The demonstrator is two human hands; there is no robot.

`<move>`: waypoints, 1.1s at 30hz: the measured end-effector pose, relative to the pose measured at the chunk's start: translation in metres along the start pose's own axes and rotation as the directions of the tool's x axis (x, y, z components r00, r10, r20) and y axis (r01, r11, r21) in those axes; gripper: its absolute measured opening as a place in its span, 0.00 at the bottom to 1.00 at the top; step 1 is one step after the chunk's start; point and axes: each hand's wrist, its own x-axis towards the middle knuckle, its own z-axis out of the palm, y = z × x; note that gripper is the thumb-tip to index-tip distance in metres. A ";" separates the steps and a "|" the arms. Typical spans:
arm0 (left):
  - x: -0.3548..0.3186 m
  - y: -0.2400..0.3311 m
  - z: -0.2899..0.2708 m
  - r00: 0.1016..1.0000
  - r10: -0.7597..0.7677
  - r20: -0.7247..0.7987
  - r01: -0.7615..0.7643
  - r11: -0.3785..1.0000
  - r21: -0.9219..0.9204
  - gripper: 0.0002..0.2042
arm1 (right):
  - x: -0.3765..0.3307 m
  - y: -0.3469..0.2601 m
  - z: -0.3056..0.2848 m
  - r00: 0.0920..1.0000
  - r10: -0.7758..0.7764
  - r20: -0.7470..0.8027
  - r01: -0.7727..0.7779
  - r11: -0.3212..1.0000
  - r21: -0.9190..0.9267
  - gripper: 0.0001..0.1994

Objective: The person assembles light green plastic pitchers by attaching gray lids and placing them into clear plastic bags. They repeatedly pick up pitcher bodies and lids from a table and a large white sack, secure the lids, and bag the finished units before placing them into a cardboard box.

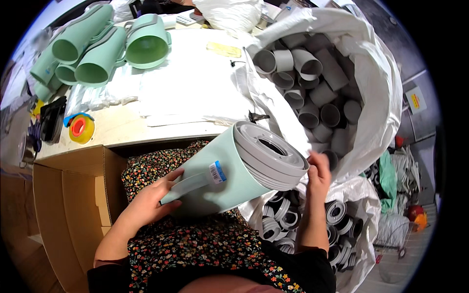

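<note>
A large pale green jug (211,161) with a barcode sticker (218,172) lies tilted across my lap. My left hand (155,195) is wrapped round its handle (188,186). A grey ringed lid (273,155) with a dark centre opening sits in the jug's mouth, its ridged side partly exposed. My right hand (318,171) is at the lid's right edge with bent fingers; the fingertips are blurred, and whether they touch the rim is unclear.
Several green jugs (146,41) lie at the table's back left, above a yellow tape roll (81,128). An open cardboard box (73,210) stands left. White sacks hold grey cylinders (322,93) and grey lids (336,212) at right.
</note>
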 end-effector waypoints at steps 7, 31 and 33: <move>-0.003 -0.016 -0.007 0.992 -0.065 -0.105 0.070 0.997 0.043 0.22 | 0.063 -0.076 0.024 0.846 -0.353 0.399 0.368 0.929 0.040 0.36; 0.009 -0.010 -0.006 0.994 -0.101 -0.030 0.103 0.994 0.040 0.28 | 0.040 -0.012 0.044 0.989 0.016 0.148 0.022 0.969 -0.247 0.26; 0.012 -0.003 -0.002 0.995 -0.099 -0.005 0.099 0.993 0.067 0.28 | 0.056 -0.041 0.047 0.956 -0.239 0.172 0.263 0.956 -0.131 0.24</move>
